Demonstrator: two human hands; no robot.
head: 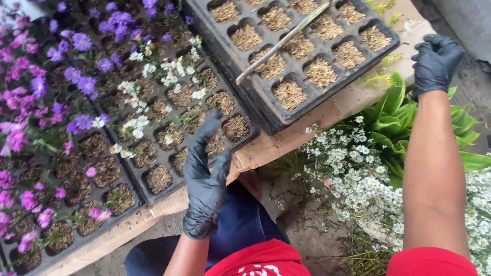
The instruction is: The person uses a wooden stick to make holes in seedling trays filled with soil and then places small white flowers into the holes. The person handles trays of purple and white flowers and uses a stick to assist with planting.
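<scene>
The left hand (205, 176), fingers spread and holding nothing, hovers at the near edge of the middle seedling tray (176, 120) (white cuttings just beyond its fingertips). The right hand (434, 61), loosely curled and empty, hangs right of the husk-filled tray (302, 56).

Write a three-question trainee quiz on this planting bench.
1. True or false: the stick lies across the tray whose cells hold no flowers.
2. Which hand is over a tray: A left, B right?
3. Fill in: both hands wear ___ gloves.

Key: 1 true. 2 A; the right hand is beyond the bench edge, above green leaves. 3 black.
</scene>
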